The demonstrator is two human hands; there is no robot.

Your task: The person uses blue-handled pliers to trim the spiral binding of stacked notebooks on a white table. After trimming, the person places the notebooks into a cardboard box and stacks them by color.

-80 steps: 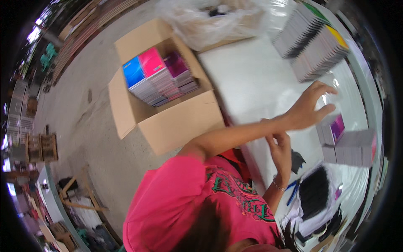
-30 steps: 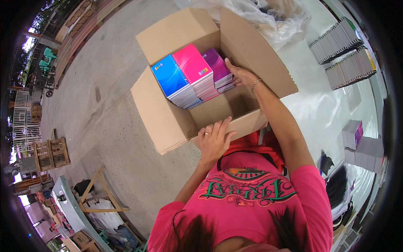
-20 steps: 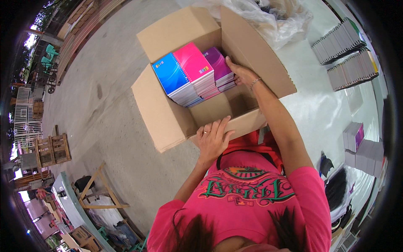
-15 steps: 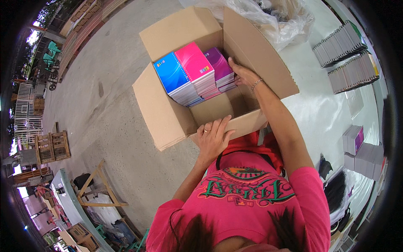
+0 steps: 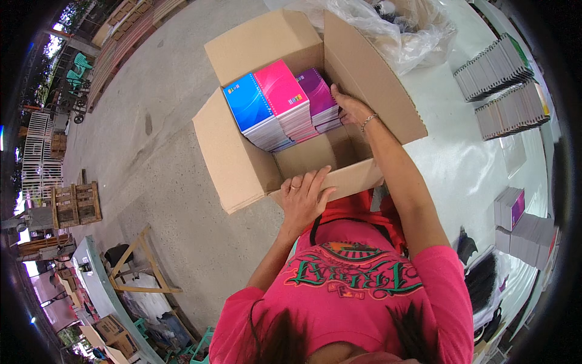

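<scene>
An open cardboard box with its flaps spread out sits in front of me, tilted in view. Inside, at its far side, stand a blue-covered stack of spiral notebooks, a pink-covered stack and a lower purple-covered stack. My left hand is closed over the near edge of the box, fingers curled on the cardboard. Inside the box at the right, my right hand rests against the purple stack's side, thumb stretched up and apart from its partly hidden fingers. Bare cardboard shows at the box's near end.
To the right runs a pale table bearing rows of spiral notebooks and further stacks. Clear plastic wrap lies beyond the box. Concrete floor stretches left, with a wooden pallet and a wooden frame on it.
Both hands and the notebooks keep nearly the same places. The view has shifted very slightly.
</scene>
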